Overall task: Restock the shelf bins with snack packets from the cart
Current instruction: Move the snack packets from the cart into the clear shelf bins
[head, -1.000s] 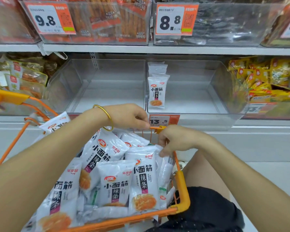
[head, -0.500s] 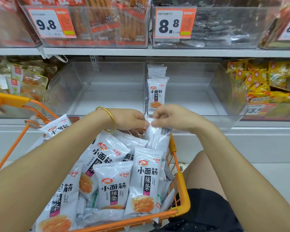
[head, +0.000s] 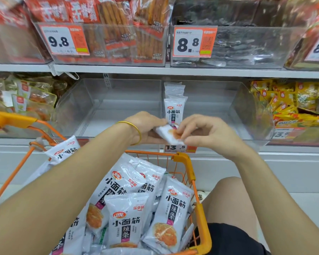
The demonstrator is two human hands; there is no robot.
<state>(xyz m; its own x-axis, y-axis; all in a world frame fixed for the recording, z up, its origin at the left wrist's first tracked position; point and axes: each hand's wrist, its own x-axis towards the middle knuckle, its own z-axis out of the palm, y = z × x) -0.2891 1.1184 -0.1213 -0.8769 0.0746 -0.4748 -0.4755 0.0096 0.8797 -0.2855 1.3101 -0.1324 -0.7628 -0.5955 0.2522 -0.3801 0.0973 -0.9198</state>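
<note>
My left hand (head: 145, 128) and my right hand (head: 203, 133) together hold one white snack packet (head: 167, 134) at the front lip of the clear shelf bin (head: 250, 115). Inside that bin, at its left side, a few matching packets (head: 174, 109) stand upright. Below my arms the orange cart (head: 201, 214) holds several of the same white packets (head: 126, 218) with black lettering and an orange food picture. A gold bangle sits on my left wrist.
A second clear bin (head: 109, 107) to the left holds nothing. Bins with yellow packets (head: 293, 102) lie to the right and brown snacks (head: 26, 96) to the left. The upper shelf (head: 173, 70) carries full bins with price tags. My knee (head: 234, 196) is right of the cart.
Both hands rose from the cart's far rim up to the bin's front edge, lifting a packet out of the cart with them. The view tilted slightly upward.
</note>
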